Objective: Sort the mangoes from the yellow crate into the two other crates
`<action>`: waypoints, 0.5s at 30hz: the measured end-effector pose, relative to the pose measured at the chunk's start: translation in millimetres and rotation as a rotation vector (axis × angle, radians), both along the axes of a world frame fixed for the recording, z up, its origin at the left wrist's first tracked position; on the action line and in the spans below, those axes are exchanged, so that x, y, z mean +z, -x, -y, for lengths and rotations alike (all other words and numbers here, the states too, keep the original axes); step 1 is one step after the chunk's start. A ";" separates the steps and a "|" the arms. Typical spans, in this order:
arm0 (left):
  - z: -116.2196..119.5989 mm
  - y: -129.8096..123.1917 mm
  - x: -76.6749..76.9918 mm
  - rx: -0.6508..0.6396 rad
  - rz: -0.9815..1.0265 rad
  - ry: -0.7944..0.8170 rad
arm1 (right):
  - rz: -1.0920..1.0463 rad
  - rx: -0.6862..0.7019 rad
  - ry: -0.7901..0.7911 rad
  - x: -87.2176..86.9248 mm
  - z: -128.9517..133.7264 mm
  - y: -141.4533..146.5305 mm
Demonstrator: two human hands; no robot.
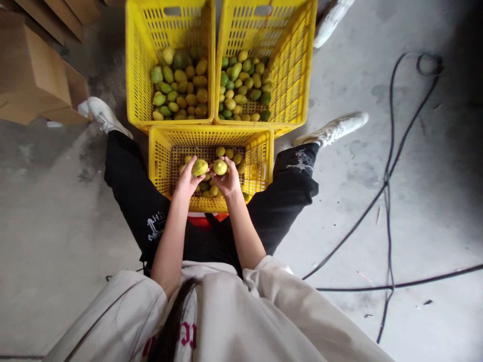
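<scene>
Grip around one fruit (pixel 199 167) each, left hand (pixel 185 182) and right hand (pixel 227 181), room toward near crate's side rims (pixel 270 151)

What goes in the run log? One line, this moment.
left grip: oval yellowish fruit; right grip: rounder yellowish fruit; underneath: near yellow crate; two far crates: more fruit

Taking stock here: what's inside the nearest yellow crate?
Loose yellowish fruits lie inside the crate. The left hand and right hand, each holding a fruit, hide part of it; what lies beneath them cannot be seen.
</scene>
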State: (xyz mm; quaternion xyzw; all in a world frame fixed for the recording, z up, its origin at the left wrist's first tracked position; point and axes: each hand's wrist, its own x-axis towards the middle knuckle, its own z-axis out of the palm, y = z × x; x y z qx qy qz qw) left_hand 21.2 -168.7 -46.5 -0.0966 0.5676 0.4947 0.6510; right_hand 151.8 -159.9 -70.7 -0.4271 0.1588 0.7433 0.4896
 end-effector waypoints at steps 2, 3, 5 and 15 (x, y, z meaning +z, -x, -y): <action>-0.4 -0.2 1.4 0.005 0.014 0.027 | 0.011 -0.014 -0.012 0.7 1.6 0.6; -0.5 0.0 1.9 0.011 0.023 0.043 | 0.014 -0.016 -0.011 0.3 2.3 0.7; 0.0 1.0 2.5 0.019 0.049 0.059 | 0.016 -0.022 -0.002 -1.8 3.3 0.7; 2.2 -2.9 8.9 0.048 0.071 0.016 | 0.030 -0.004 0.016 -1.1 1.5 2.6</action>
